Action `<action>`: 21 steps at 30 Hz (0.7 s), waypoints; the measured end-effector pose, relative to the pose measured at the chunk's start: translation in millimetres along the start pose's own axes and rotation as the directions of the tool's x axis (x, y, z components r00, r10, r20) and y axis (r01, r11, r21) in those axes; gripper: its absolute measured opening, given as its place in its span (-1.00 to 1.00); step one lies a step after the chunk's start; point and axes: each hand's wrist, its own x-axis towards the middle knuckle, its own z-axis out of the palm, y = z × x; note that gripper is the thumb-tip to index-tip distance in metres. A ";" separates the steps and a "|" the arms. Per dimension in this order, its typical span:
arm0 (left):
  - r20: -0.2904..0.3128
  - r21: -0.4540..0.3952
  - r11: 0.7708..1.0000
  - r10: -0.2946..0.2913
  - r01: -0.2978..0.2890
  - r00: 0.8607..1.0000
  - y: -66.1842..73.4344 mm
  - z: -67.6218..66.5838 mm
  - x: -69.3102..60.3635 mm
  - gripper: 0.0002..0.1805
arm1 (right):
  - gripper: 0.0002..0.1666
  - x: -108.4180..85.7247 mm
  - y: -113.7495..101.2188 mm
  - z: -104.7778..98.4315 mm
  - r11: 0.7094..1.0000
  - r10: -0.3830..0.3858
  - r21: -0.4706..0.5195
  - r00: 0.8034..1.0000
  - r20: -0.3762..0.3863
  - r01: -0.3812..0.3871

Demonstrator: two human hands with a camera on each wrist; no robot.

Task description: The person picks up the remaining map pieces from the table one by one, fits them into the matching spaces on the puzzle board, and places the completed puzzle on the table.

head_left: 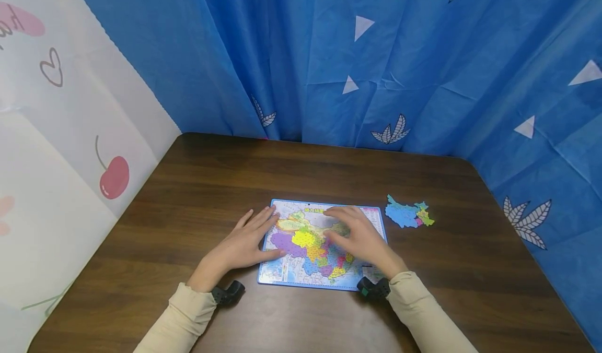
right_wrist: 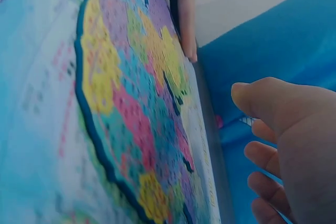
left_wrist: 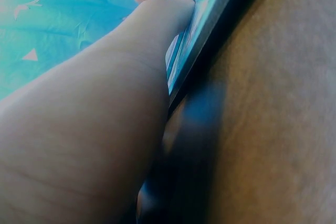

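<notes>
A map puzzle board (head_left: 308, 283) with a blue rim lies on the table, bearing colourful map-shaped puzzle pieces (head_left: 288, 242). My left hand (head_left: 240, 246) rests at the board's left edge with fingers spread; in the left wrist view its thumb (left_wrist: 168, 11) reaches onto the board. Over the board's right half hovers my right hand (head_left: 359, 235), partly covering the map. The right wrist view shows its fingers loosely bent with nothing between them, apart from the raised pieces (right_wrist: 142, 119). Several joined pieces (head_left: 402, 213) in blue, green and pink lie right of the board.
The brown wooden table (head_left: 211, 170) extends around the board. A blue curtain (head_left: 305, 45) hangs along its back and right sides, and a white printed sheet (head_left: 70, 118) covers the left. Each wrist wears a black camera band (head_left: 229, 293).
</notes>
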 end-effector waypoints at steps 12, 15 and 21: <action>-0.004 -0.004 1.000 0.006 -0.006 1.000 -0.8 0.7 -0.5 0.11 | -0.46 -4.5 15.8 -16.9 0.998 0.033 -0.049 0.998 -0.047 -0.035; -0.003 -0.005 1.000 0.007 -0.007 1.000 -0.8 1.2 -0.1 0.11 | -0.46 -5.7 21.0 -20.2 0.997 0.032 -0.067 0.998 -0.063 -0.036; -0.001 -0.009 1.000 0.005 -0.005 1.000 -0.3 0.8 0.0 0.11 | -0.46 -7.4 34.6 -26.6 0.996 0.052 -0.065 0.996 -0.075 -0.057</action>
